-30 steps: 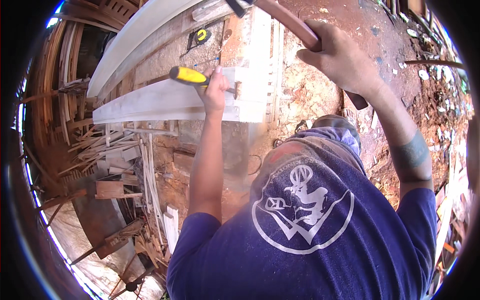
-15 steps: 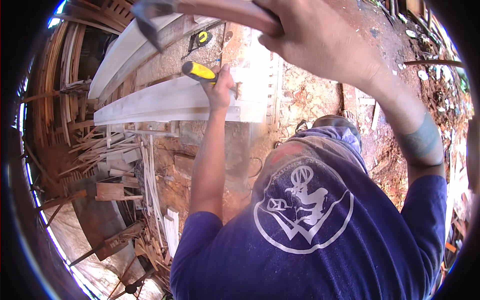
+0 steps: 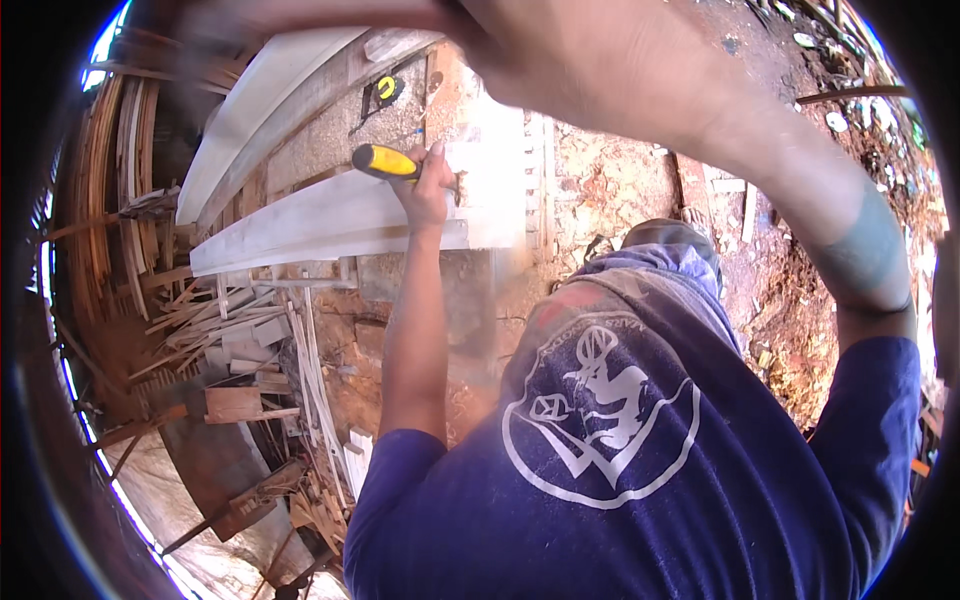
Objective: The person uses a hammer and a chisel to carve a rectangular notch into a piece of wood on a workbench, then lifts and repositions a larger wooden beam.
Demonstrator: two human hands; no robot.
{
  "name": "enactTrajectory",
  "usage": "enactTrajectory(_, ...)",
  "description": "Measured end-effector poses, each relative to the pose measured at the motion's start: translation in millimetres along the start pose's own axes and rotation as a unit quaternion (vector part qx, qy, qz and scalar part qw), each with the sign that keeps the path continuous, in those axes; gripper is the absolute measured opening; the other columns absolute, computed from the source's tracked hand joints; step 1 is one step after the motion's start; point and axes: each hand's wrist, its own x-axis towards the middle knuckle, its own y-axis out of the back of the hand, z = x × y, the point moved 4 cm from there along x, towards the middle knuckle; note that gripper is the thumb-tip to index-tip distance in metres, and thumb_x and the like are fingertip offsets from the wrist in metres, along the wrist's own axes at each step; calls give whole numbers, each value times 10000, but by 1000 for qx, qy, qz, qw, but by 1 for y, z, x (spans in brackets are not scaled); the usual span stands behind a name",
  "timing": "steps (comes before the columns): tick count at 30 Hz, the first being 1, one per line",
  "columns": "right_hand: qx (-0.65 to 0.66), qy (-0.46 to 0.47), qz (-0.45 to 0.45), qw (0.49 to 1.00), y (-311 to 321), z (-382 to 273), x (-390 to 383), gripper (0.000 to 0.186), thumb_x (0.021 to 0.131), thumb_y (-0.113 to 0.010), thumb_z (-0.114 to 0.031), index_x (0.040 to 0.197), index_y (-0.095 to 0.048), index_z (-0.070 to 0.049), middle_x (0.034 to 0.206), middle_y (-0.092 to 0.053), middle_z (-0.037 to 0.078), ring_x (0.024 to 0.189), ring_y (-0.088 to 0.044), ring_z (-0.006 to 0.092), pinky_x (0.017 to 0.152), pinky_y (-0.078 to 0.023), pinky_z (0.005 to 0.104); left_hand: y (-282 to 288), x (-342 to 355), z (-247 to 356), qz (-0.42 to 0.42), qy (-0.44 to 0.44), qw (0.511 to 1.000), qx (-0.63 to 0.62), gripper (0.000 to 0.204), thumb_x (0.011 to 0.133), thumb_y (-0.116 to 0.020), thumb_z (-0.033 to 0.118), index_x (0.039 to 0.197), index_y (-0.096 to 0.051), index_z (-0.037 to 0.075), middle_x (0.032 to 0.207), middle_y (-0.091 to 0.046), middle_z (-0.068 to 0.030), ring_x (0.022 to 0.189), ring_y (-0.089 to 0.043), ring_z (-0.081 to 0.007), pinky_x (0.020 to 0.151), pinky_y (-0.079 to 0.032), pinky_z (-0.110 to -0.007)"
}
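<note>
In my left hand (image 3: 428, 195) is a chisel with a yellow and black handle (image 3: 388, 162). The fingers are closed round it above a pale, curved wooden piece (image 3: 310, 222), and the hand hides most of the blade. High at the top edge, my right hand (image 3: 590, 70) grips the brown handle of a hammer (image 3: 350, 14). The hammer is smeared by motion, and its head is hard to make out. A second pale, curved wooden piece (image 3: 265, 115) lies beyond the first. Between the two, towards their right ends, rests a black and yellow tape measure (image 3: 386, 92).
Thin wood offcuts (image 3: 225, 320) are heaped on the left, with long boards (image 3: 105, 190) stacked behind them. My foot (image 3: 672, 236) is on the brown, littered ground (image 3: 620, 185). Debris and scraps (image 3: 865, 140) lie along the far right.
The right hand and hammer have shifted up and left in the picture, with the hammer now more blurred. My left hand keeps the chisel at nearly the same place on the wood.
</note>
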Motion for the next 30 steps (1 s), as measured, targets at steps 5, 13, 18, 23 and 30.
enactTrajectory(5,132,51,142,980,9,-20,2,229,895,-608,-116,1106,-596,-27,639,-630,137,588,-674,331,503,-540,423,2,-2,-3,14,23,998,-53,414,958,-656,101,652,-377,123,553,-389,41,502,-357,-66,492,-286,-263)
enactTrajectory(13,124,-146,7,981,7,28,-22,301,837,-602,-60,1124,-612,29,833,-675,260,837,-694,406,771,-539,480,-4,-22,10,49,-17,996,73,369,990,-560,78,673,-374,109,590,-414,8,533,-374,-106,546,-350,-290)
enactTrajectory(18,115,-234,28,965,14,47,-59,413,895,-650,-136,1282,-587,-7,814,-661,203,744,-683,318,709,-521,411,-6,-67,25,47,-121,979,155,350,990,-537,63,688,-369,113,594,-394,10,535,-370,-111,549,-351,-296)
enactTrajectory(23,137,-248,-11,959,2,54,-69,289,919,-665,-175,1142,-610,0,762,-627,137,695,-644,213,661,-497,381,10,-25,18,59,-5,996,-64,362,982,-542,44,692,-338,118,564,-302,37,478,-279,-88,493,-279,-293)
enactTrajectory(30,186,-233,-36,954,-4,38,-60,251,887,-676,-148,1066,-579,-1,748,-600,185,698,-635,321,690,-490,430,5,-13,19,33,26,994,-97,375,966,-572,31,683,-339,112,556,-338,34,485,-289,-72,486,-276,-283)
